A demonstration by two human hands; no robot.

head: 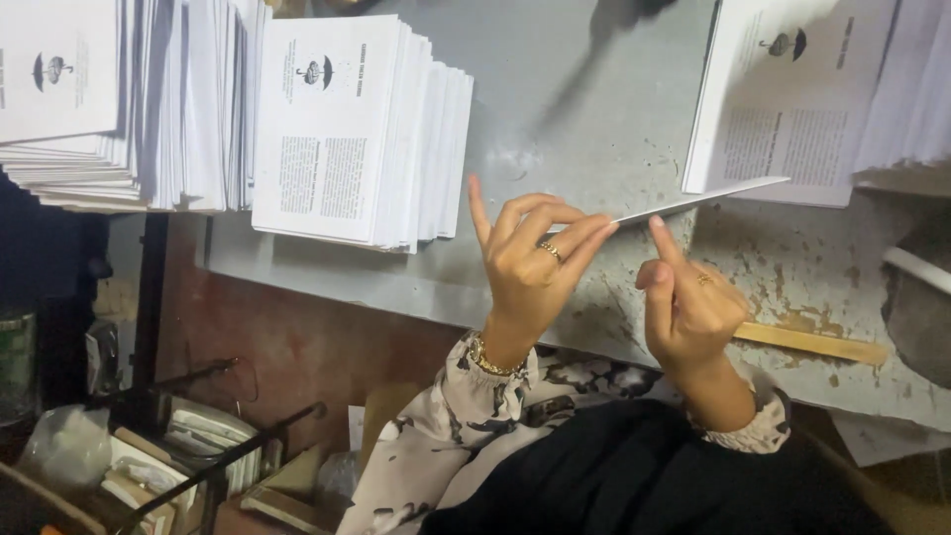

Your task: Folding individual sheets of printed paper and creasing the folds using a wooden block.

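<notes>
left hand (530, 260) pinches a thin flat white sheet (698, 198) edge-on; right hand (688, 302) loosely curled, forefinger raised, over the stained grey table (584, 119).

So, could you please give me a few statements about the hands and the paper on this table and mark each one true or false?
1. The left hand pinches the near end of a thin sheet seen edge-on. True.
2. The right hand grips the wooden stick. False: the stick lies on the table, apart from that hand.
3. A ring shows on a finger of the left hand. True.
4. The stack of printed sheets lies on the floor. False: it sits on the grey table.
5. The right hand holds the sheet flat against the table. False: the sheet is raised, with one raised finger just below its edge.
</notes>
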